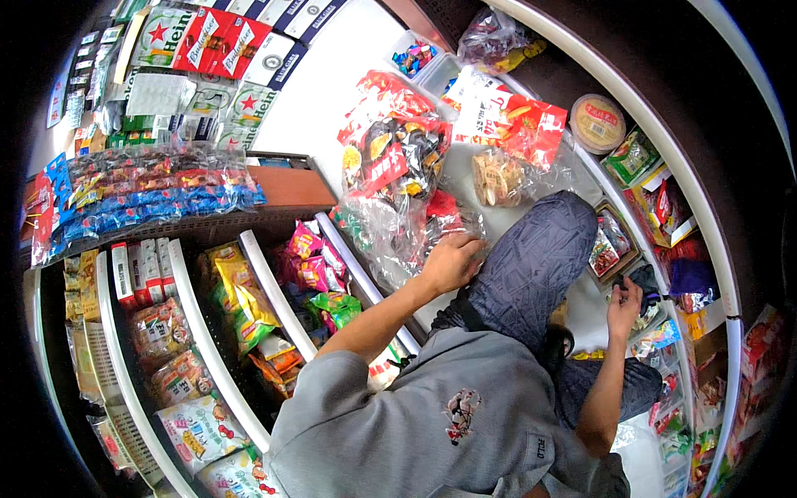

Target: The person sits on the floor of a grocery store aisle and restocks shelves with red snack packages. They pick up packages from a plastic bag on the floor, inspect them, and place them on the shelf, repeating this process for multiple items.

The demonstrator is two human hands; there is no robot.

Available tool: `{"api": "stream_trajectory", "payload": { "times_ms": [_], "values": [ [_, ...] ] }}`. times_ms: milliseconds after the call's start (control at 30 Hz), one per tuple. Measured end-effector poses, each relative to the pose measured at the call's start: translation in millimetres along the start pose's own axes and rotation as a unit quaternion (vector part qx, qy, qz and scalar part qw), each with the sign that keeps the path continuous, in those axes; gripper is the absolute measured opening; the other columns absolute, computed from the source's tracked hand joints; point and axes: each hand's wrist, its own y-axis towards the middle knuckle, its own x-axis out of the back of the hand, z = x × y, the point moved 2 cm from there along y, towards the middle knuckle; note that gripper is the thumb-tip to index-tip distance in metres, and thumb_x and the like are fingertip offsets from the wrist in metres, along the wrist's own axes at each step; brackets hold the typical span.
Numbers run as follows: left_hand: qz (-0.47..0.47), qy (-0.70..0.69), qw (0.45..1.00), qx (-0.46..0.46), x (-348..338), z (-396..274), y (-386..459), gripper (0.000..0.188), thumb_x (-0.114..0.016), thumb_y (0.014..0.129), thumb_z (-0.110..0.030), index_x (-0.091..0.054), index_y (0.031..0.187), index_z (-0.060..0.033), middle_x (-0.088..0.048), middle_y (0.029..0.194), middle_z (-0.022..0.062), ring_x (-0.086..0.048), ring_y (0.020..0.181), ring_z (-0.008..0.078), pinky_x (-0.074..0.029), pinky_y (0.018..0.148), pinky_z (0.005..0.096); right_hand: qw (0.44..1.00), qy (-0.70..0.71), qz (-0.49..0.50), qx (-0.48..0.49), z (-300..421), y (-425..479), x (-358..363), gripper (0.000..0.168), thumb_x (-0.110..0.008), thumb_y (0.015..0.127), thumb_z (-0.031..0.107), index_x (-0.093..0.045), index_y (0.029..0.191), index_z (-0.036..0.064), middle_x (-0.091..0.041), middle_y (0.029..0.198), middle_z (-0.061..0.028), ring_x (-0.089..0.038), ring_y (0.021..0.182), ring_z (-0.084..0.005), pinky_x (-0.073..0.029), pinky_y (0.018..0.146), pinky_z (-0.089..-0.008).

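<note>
My left hand lies with bent fingers at the edge of a clear plastic bag, close beside my knee; whether the fingers grip the film cannot be told. Red and black snack packets lie just beyond it on the floor. Off to the right, my right hand is raised with half-curled, parted fingers by a dark packet at the lower shelf; no held item shows in it. Beyond my knee are a clear bag of pale snacks and a red and white printed bag.
Shelves with white edges hold snack bags on the left. A curved shelf on the right holds a round tub and packets. Beer cartons stand at the upper left, near hanging candy strips. Plastic tubs sit farther ahead.
</note>
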Motion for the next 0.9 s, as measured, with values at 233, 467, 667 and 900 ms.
{"api": "stream_trajectory", "payload": {
  "times_ms": [233,467,667,900],
  "values": [
    [0.229,-0.007,0.894,0.386,-36,50,-112,0.070,-0.076,0.075,-0.027,-0.046,0.132,0.0005,-0.060,0.120,0.0288,-0.060,0.108,0.0429,-0.050,0.088,0.0479,0.997,-0.030,0.035,0.057,-26,6,-4,0.030,-0.063,0.089,0.011,-0.063,0.117,0.002,-0.060,0.105,-0.0138,-0.063,0.086,-0.0259,-0.052,0.074,-0.0351],
    [-0.078,0.148,0.936,0.310,-23,46,-90,0.091,-0.083,0.070,-0.028,-0.035,0.145,-0.0100,-0.044,0.138,0.0288,-0.044,0.128,0.0418,-0.044,0.099,0.0466,0.997,-0.034,0.054,0.036,-47,22,-8,0.029,-0.063,0.090,0.014,-0.064,0.118,0.005,-0.061,0.099,-0.0131,-0.062,0.085,-0.0274,-0.051,0.074,-0.0361],
    [-0.085,0.143,0.890,0.424,-55,170,-110,0.055,-0.063,0.082,-0.020,-0.048,0.134,-0.0091,-0.053,0.131,0.0233,-0.053,0.120,0.0415,-0.047,0.095,0.0507,0.998,0.015,0.062,0.014,-31,39,-10,0.028,-0.064,0.091,0.016,-0.065,0.115,0.003,-0.064,0.100,-0.0131,-0.064,0.085,-0.0248,-0.052,0.075,-0.0341],
    [-0.103,0.120,0.919,0.362,94,125,-52,0.018,-0.058,0.084,-0.012,-0.071,0.093,-0.0034,-0.067,0.084,0.0254,-0.067,0.082,0.0435,-0.052,0.077,0.0525,0.997,0.047,0.060,-0.006,-42,43,-6,0.029,-0.064,0.092,0.016,-0.065,0.117,0.002,-0.068,0.100,-0.0126,-0.065,0.085,-0.0207,-0.051,0.077,-0.0317]
  ]
}}
